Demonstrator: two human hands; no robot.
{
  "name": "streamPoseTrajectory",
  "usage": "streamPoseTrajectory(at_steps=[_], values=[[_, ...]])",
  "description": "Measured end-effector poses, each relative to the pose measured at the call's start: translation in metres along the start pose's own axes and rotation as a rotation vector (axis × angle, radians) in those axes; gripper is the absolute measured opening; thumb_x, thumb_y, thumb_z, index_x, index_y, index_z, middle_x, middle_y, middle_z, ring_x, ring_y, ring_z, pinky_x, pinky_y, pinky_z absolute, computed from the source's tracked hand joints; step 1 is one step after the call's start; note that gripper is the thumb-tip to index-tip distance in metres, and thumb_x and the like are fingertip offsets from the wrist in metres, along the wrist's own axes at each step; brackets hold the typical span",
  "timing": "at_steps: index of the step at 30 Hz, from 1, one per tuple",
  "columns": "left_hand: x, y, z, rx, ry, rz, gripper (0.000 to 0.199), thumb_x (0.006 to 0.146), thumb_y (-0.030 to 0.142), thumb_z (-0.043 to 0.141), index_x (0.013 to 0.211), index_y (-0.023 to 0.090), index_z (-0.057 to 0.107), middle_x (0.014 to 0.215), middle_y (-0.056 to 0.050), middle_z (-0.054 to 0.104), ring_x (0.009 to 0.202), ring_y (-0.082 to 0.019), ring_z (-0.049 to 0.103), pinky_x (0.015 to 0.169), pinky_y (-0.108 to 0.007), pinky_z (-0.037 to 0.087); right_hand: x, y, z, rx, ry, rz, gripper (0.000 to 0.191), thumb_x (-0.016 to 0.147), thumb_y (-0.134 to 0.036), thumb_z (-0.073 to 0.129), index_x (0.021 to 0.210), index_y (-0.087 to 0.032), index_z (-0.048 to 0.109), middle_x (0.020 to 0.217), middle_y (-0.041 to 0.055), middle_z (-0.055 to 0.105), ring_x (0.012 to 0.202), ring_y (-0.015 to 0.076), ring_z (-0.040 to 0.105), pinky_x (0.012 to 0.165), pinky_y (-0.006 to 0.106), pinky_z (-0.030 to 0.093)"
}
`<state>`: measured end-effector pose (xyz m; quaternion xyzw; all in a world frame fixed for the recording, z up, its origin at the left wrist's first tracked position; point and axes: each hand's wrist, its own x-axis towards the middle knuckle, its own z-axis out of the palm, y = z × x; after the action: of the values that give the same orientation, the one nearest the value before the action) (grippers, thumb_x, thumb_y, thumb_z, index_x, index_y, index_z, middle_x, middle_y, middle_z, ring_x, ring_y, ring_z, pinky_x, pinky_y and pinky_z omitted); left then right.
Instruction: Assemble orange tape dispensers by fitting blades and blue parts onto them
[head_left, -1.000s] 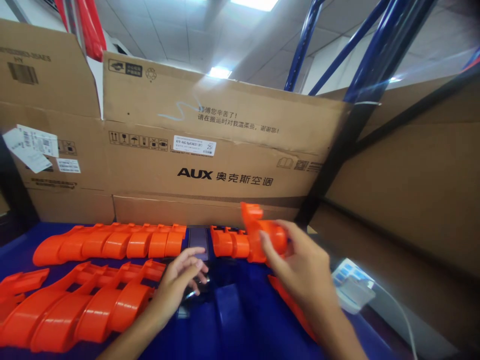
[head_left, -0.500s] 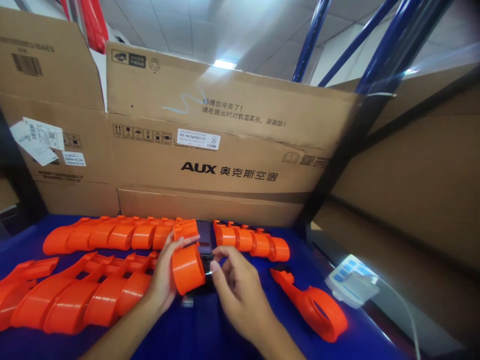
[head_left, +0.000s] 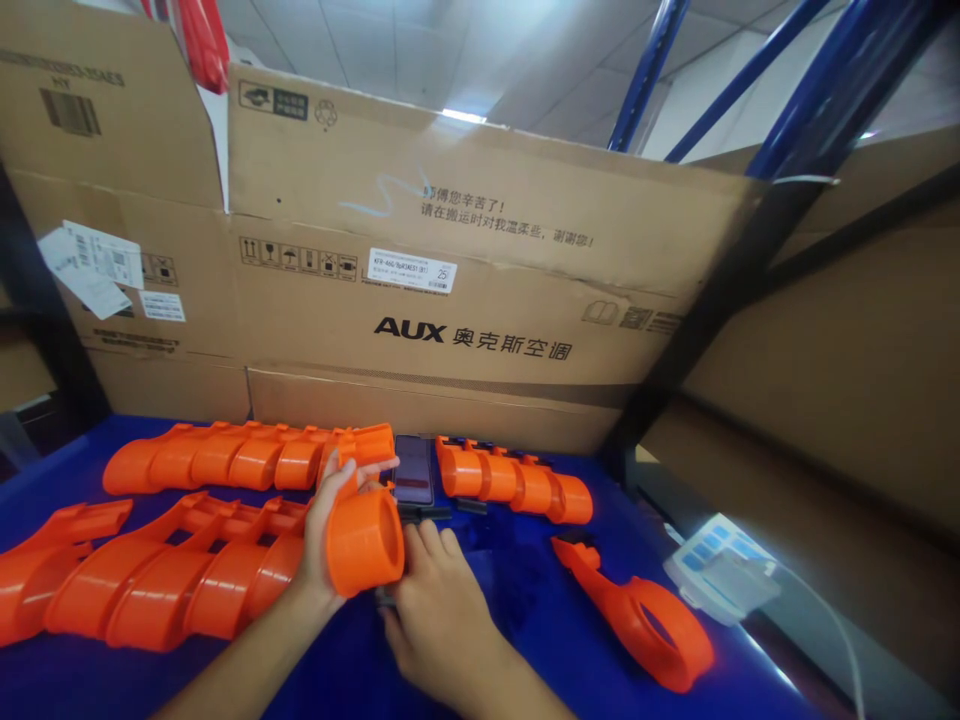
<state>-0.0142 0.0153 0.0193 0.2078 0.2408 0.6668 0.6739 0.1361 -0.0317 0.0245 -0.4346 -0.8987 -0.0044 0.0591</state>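
My left hand [head_left: 328, 535] is closed around an orange tape dispenser [head_left: 364, 545], its round hub facing right and its arm reaching up towards the back. Right beside the hub, my right hand [head_left: 442, 605] is curled with its back towards me. A small dark piece [head_left: 385, 598] peeks out near its thumb; the rest of what those fingers hold is hidden. Just beyond the right hand lie a black strip [head_left: 425, 513] and a shorter dark piece [head_left: 472, 506]. A dark phone [head_left: 413, 470] rests behind them on the blue surface [head_left: 330, 670].
Rows of orange dispensers stand at the back left [head_left: 255, 462], front left [head_left: 161, 595] and back right [head_left: 517, 482]. A single dispenser [head_left: 652, 630] lies at the right, near a white-blue box [head_left: 724, 568] with a cable. A cardboard wall [head_left: 465, 310] and dark rack post [head_left: 675, 350] bound the surface.
My right hand has turned from an open-fingered pose beside the hub to a curled one, lower and closer against it. The held dispenser has shifted slightly left and tilted. The view has shifted slightly.
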Motion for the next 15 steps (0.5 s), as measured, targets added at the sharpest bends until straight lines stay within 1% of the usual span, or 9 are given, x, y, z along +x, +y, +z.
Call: streamPoseTrajectory(at_steps=[5,9,11,15], values=[[-0.001,-0.002,0.001,-0.010,-0.028,-0.024,0.047,0.084,0.045,0.072,0.106,0.004,0.075,0.066,-0.005,0.067,0.057,-0.013,0.063,0.056,-0.021,0.053,0.007,-0.001,0.012,-0.080,0.080,-0.025,0.038,0.086,-0.024,0.066,0.122,-0.013,0.071,0.122,0.0193,0.062,0.110,0.0332,0.045,0.089,0.045,0.036],[-0.002,-0.001,0.003,-0.020,-0.033,-0.017,0.042,0.084,0.043,0.073,0.103,0.005,0.075,0.064,-0.003,0.065,0.056,-0.013,0.063,0.055,-0.021,0.053,0.011,-0.001,0.023,-0.096,0.175,-0.044,0.047,0.086,-0.018,0.065,0.133,-0.012,0.065,0.119,0.0199,0.064,0.107,0.0327,0.046,0.086,0.043,0.037],[-0.002,0.000,0.004,-0.024,-0.026,-0.012,0.038,0.082,0.041,0.074,0.102,0.008,0.073,0.067,-0.003,0.067,0.056,-0.014,0.064,0.055,-0.022,0.053,0.012,0.001,0.026,-0.094,0.210,-0.034,0.042,0.089,-0.017,0.062,0.131,-0.014,0.066,0.116,0.0192,0.065,0.104,0.0318,0.047,0.084,0.042,0.037],[-0.002,0.002,0.005,-0.030,-0.019,-0.007,0.039,0.080,0.039,0.076,0.108,0.013,0.070,0.074,-0.004,0.071,0.056,-0.014,0.065,0.054,-0.023,0.053,0.010,0.009,0.030,-0.048,0.236,0.016,0.026,0.093,-0.019,0.060,0.115,-0.016,0.072,0.112,0.0164,0.064,0.100,0.0296,0.048,0.082,0.041,0.039]])
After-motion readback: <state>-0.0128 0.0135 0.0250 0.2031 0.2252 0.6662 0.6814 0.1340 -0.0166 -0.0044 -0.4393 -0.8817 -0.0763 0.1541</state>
